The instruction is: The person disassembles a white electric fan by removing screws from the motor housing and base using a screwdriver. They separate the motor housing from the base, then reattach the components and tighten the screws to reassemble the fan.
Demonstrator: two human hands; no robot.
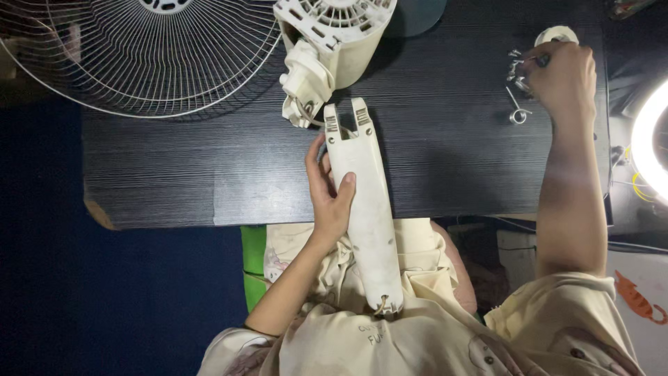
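Dark wood-grain table (209, 174); left hand (327, 195) grips white fan neck (369, 209).

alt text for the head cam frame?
Seen from above, the left hand grips a long white fan neck piece on a black table. The right hand reaches among small metal screws; fan motor housing and wire grille lie behind.

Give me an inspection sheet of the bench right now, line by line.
Surface: dark wood-grain table, corner chipped.
Job's things: cream fan neck lies over table edge and lap; motor housing beyond it.
Clutter: wire fan guard; screws and pin; tape roll.
Hands: left hand grips the neck; right hand closed among the screws.
Cables: thin wires at right edge.
Surroundings: ring light.
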